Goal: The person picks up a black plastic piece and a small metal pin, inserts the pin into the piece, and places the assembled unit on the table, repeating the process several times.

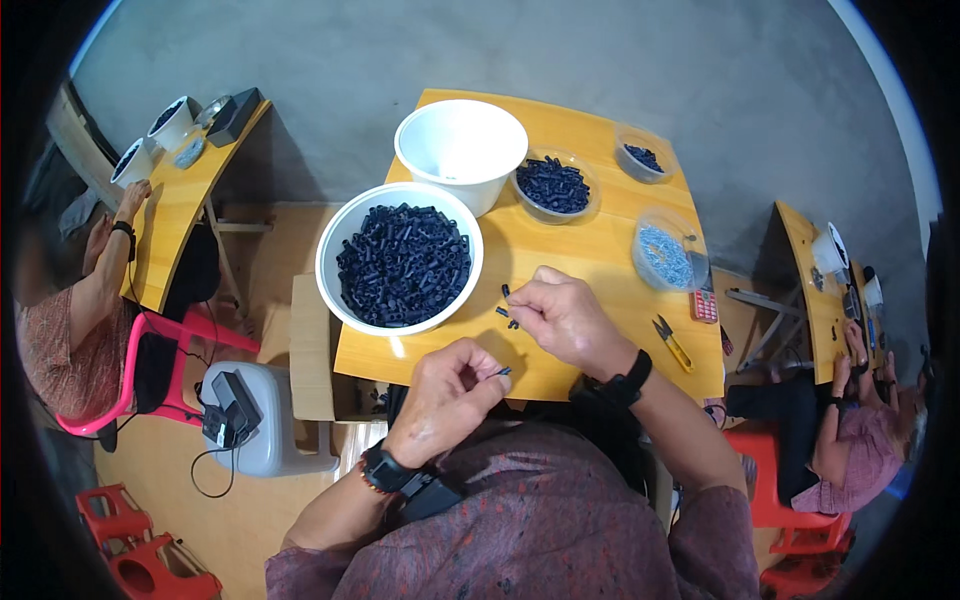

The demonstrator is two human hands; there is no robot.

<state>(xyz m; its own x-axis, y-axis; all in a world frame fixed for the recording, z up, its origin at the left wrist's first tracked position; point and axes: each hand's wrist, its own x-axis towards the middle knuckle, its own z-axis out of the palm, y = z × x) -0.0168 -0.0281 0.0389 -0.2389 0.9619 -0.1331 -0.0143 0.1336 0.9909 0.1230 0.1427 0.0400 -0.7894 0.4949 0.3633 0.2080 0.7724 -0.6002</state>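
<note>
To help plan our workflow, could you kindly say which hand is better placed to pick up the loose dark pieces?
Probably the right hand: it is closer to the loose dark pieces, while the left hand pinches a small piece. Whether the right holds anything is unclear.

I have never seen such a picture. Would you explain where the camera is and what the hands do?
No machine works here, only a person. The picture comes from a wide fisheye camera on that person's head, looking down, so edges bend. On the yellow table are a white tub of small dark pieces, another white tub, clear bowls and yellow-handled snips. The bare left hand pinches a small piece; the right hand is beside loose bits; whether it holds one is unclear.
</note>
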